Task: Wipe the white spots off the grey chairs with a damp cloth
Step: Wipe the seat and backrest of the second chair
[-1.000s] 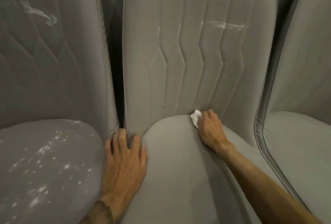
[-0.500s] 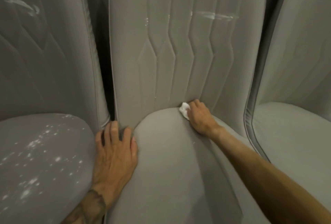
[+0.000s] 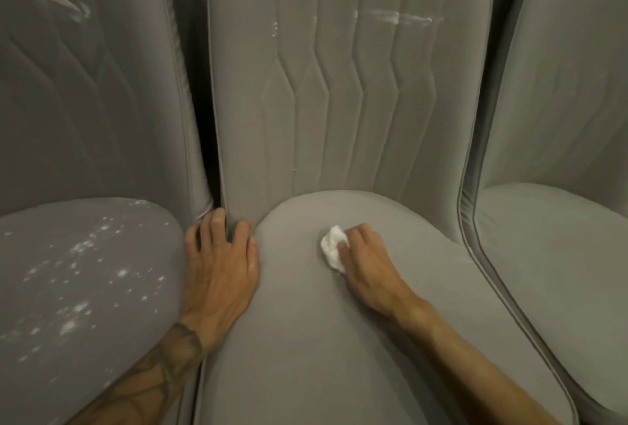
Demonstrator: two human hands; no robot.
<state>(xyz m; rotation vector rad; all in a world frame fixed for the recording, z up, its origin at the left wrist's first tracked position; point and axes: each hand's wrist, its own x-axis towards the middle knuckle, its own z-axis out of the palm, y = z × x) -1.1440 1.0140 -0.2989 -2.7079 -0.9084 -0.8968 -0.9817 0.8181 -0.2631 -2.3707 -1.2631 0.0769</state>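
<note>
Pressing down on the seat of the middle chair (image 3: 323, 339), my right hand (image 3: 365, 265) has its fingers curled over a small wadded white cloth (image 3: 333, 246), which pokes out on the thumb side, toward the left. In the head camera, the only view I have, the cloth sits on the back half of the seat, a little short of the crease where the seat meets the backrest (image 3: 339, 119). My left hand (image 3: 221, 265) holds nothing. It lies palm down with fingers straight and slightly spread, in the gap between the middle seat and the left chair's seat (image 3: 85, 305), fingertips at the foot of the backrest.

The seat around the cloth looks clean to me, so I judge the next work is elsewhere, and direction is what matters. The nearest marks on this chair lie ahead and up from my right hand. One is a white streak (image 3: 397, 18) high on the backrest, its long axis running side to side across the stitched ribs. The others are a few small specks (image 3: 274, 29) further left at about the same height. The cloth would have to climb the backrest, then sweep along the streak rather than across it. The thick scatter of white spots (image 3: 78, 254) on the left chair's seat lies beyond my left hand. That hand is nearer them, yet the cloth is in the right. A smear (image 3: 57, 0) marks the left chair's back too. On the right chair (image 3: 560, 271) I can make out no marks.
</note>
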